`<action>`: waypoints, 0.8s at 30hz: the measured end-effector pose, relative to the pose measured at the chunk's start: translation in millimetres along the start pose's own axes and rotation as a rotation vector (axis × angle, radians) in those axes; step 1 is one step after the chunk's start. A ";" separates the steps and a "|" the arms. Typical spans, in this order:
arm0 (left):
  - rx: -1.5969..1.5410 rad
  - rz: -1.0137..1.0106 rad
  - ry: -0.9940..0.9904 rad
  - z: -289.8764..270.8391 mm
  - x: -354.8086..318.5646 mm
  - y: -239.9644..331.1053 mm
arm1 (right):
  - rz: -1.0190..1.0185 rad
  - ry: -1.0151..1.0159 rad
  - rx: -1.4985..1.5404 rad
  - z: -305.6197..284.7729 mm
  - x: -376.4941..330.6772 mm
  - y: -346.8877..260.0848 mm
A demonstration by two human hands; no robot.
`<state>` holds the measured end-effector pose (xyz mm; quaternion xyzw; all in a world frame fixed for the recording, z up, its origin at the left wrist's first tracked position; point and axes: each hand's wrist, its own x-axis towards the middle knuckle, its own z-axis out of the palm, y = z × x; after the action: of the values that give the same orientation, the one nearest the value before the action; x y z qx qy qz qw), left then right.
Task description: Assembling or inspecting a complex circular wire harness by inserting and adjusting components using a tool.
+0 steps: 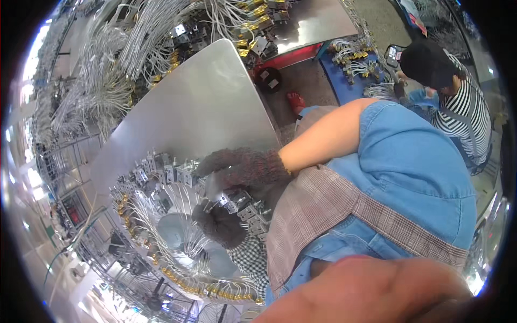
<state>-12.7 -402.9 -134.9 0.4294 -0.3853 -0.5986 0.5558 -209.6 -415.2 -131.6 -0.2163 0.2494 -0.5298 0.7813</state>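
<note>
My right hand [245, 168], in a dark knitted glove with a bare forearm behind it, reaches over a row of small silver metal blocks [186, 175]. Its fingers are curled; what they grip is blurred. Below it, my left hand [218, 223], also dark-gloved and with a checked sleeve, is closed beside a small metal block [229, 203]. Whatever the left fingers hold is hidden. White wires [148, 212] trail from the blocks to gold-coloured parts [183, 282] arranged along the curved outer edge.
A bare sheet-metal tabletop [204, 102] stretches beyond my hands. Thick bundles of white wires [145, 43] with metal ends lie past it. On the right a person in a striped top [463, 107] works by a blue table [336, 81]. Fans [156, 293] stand at the lower left.
</note>
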 end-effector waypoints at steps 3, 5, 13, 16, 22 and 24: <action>0.009 0.021 0.062 -9.8 -2.8 8.8 | -0.229 -0.069 -0.207 6.0 2.7 7.4; 0.286 0.093 0.139 -13.2 -0.4 0.8 | -0.173 -0.007 -0.239 8.0 3.3 3.6; 0.543 0.240 0.072 -8.7 20.0 3.4 | -0.194 0.114 -0.318 13.7 18.4 -6.2; 0.313 0.153 0.215 17.2 16.4 14.0 | -0.223 0.109 -0.165 20.6 31.6 1.0; 0.855 0.270 0.176 16.6 28.1 13.0 | -0.227 0.091 -0.150 19.0 52.2 -14.4; 0.699 0.175 0.149 0.9 20.9 16.0 | -0.164 0.080 -0.149 25.0 46.2 -8.4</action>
<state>-8.4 -425.2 -121.4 0.6010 -0.5605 -0.3480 0.4512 -185.6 -459.5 -114.4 -0.2722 0.3004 -0.5800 0.7066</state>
